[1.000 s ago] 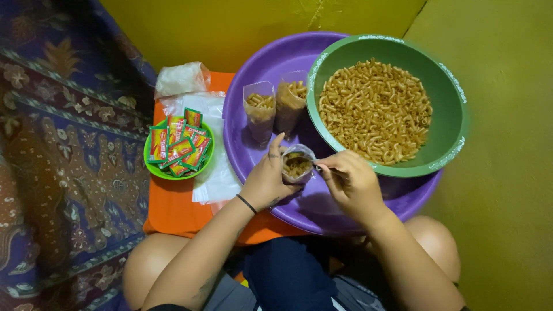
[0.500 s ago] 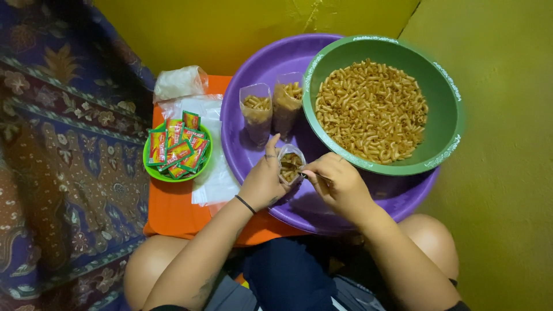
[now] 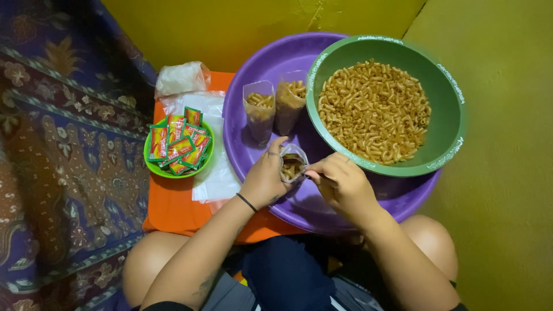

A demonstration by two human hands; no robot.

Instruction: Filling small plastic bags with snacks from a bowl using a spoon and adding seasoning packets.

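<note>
Left hand [image 3: 266, 179] grip around macaroni-filled clear pouch [image 3: 292, 164], over purple basin [image 3: 253, 150]

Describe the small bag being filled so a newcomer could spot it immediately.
Start at the purple basin holding the green bowl of pasta. At its near edge, the left hand grips a small clear bag. Unlike the two filled bags standing behind it, this one is handheld.

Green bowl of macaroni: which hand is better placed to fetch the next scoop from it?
Right. The right hand sits just below the green bowl, apparently pinching a small utensil, while the left hand is farther away and busy holding the small plastic bag open.
</note>
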